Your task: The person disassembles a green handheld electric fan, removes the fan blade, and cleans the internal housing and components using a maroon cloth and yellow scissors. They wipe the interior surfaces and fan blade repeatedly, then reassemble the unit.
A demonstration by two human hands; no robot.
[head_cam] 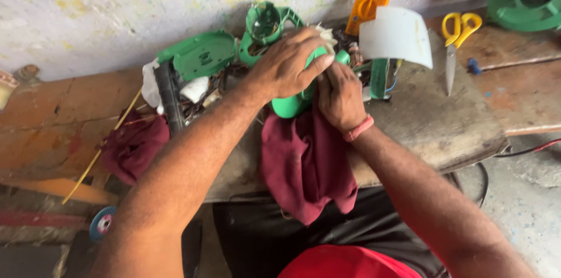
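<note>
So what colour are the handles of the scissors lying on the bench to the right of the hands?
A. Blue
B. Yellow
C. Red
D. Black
B: the scissors lie on the bench beside the curved white plastic piece, and both handle loops are plainly yellow, with the steel blades pointing toward the person.
</note>
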